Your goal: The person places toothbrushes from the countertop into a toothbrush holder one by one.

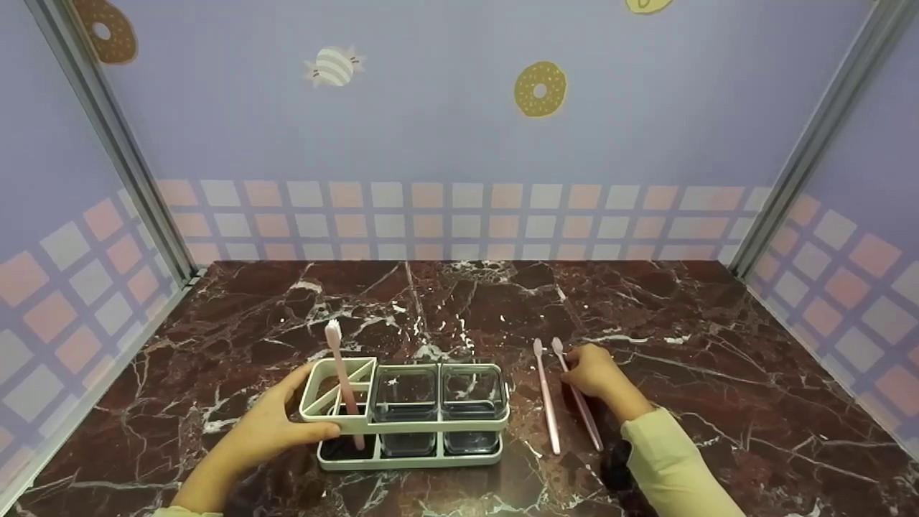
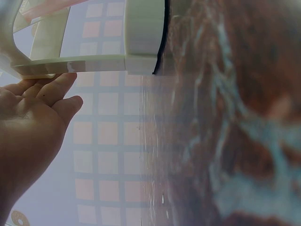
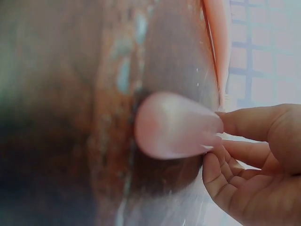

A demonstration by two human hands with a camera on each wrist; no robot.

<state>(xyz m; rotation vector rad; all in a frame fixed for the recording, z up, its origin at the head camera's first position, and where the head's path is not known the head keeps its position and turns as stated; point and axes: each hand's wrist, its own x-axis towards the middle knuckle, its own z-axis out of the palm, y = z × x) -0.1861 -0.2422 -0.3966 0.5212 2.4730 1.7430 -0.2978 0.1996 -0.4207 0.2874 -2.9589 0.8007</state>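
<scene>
A pale toothbrush holder (image 1: 409, 426) stands on the marble-patterned table, with two clear cups (image 1: 406, 391) in its middle and right sections. One pink toothbrush (image 1: 342, 370) leans upright in the left divided compartment, bristles up. My left hand (image 1: 262, 427) grips the holder's left end, thumb along the front rim and fingers behind. Right of the holder lie two pink toothbrushes side by side. The nearer one to the holder (image 1: 547, 406) is untouched. My right hand (image 1: 597, 370) pinches the outer toothbrush (image 3: 174, 126) between thumb and fingers; its handle end faces the wrist camera.
The dark red marble-patterned table (image 1: 689, 388) runs back to a lilac wall (image 1: 431, 143) with pink and white squares. Side panels (image 1: 854, 287) and metal posts (image 1: 804, 143) enclose the left and right. Something black (image 1: 615, 465) sits beside the right sleeve.
</scene>
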